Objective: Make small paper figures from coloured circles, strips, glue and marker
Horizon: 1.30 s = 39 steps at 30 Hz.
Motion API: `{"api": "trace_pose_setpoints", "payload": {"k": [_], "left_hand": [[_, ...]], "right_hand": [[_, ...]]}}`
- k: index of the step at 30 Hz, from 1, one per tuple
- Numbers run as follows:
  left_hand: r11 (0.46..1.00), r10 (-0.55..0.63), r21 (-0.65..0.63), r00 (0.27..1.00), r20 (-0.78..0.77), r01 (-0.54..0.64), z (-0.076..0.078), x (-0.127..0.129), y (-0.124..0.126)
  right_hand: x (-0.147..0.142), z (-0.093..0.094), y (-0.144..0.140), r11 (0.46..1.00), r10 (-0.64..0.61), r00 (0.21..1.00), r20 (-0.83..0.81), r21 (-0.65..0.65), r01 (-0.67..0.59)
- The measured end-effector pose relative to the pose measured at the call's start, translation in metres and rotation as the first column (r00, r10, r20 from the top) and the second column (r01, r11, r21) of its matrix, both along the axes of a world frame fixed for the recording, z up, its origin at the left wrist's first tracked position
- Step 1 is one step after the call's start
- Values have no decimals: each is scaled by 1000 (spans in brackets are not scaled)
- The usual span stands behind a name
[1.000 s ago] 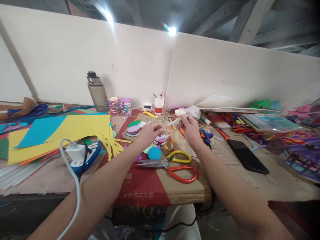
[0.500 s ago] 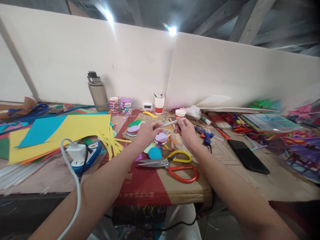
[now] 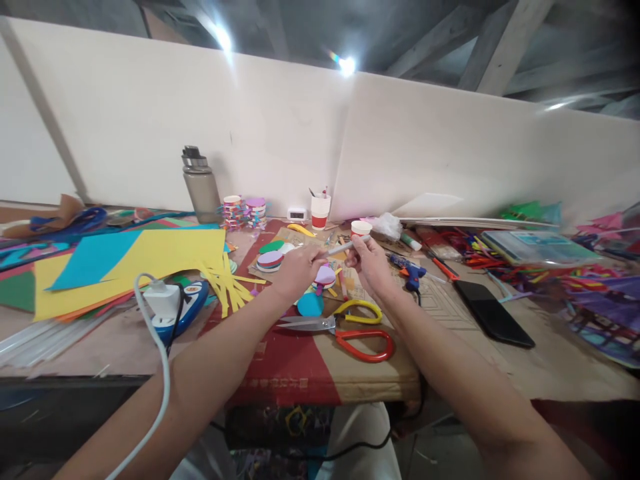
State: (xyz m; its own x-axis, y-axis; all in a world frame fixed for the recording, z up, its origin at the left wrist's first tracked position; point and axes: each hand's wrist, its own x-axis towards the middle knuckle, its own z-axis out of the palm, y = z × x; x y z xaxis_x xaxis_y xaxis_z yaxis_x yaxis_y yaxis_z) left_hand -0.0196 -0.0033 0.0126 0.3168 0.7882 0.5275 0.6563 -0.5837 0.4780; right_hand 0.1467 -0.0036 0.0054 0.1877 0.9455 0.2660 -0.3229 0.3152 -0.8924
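Between my two hands is a thin pale grey stick (image 3: 342, 249); its exact kind I cannot make out. My left hand (image 3: 300, 270) pinches its left end, and the fingers of my right hand (image 3: 369, 261) close round its right end. Below them lie large scissors (image 3: 334, 325) with one yellow and one red handle, blades pointing left. Stacked foam discs, purple (image 3: 325, 275) and blue (image 3: 311, 304), are under and beside my hands. Another stack of discs (image 3: 271, 259) is left of my left hand. A small paper cup (image 3: 361, 228) stands just behind my right hand.
Yellow sheets (image 3: 165, 250) and cut strips (image 3: 227, 287) cover the left, near a blue power strip (image 3: 193, 310) with a white cable. A bottle (image 3: 201, 190) and a pen cup (image 3: 320, 212) stand at the back. Rightward lie a glue gun (image 3: 411, 272) and a black phone (image 3: 493, 312).
The view has shifted slightly, so the table things appear a little to the right on the left side. Both hands keep their hold on the stick, almost unmoved.
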Motion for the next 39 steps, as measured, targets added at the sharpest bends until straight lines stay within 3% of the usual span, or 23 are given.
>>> {"api": "trace_pose_setpoints", "payload": {"k": [3, 8, 13, 19, 29, 33, 35, 36, 37, 39], "left_hand": [[994, -2, -105, 995, 98, 12, 1, -1, 1], [974, -2, -221, 968, 251, 60, 0, -4, 8], [953, -45, -264, 928, 370, 151, -2, -4, 12], [899, -104, -324, 862, 497, 295, -1, -2, 13], [949, -37, -260, 884, 466, 177, 2, -2, 7], [960, -35, -226, 870, 492, 167, 0, -4, 9], [968, -23, -208, 877, 480, 139, 0, -6, 12], [971, -20, -199, 881, 472, 129, -1, -6, 13], [974, -21, -191, 886, 463, 123, -1, -7, 13], [976, -27, -181, 899, 438, 118, 0, -7, 13]], "right_hand": [[3, 1, 1, 999, -2, 1000, 27, -37, 3], [14, 9, 1, 981, 134, 990, 38, -144, -127], [14, 12, 4, 986, 155, 984, 91, -78, -148], [4, 11, 4, 996, 92, 995, 33, -24, -91], [-7, 11, -7, 995, 98, 995, 23, -36, -97], [-1, 7, 2, 997, 58, 984, 168, -59, -49], [5, 6, 6, 995, -79, 927, 366, -29, 96], [7, 6, 7, 984, -173, 848, 501, 43, 176], [9, 7, 6, 963, -265, 717, 645, 149, 223], [9, 11, 1, 919, -392, 369, 843, 342, 196]]}}
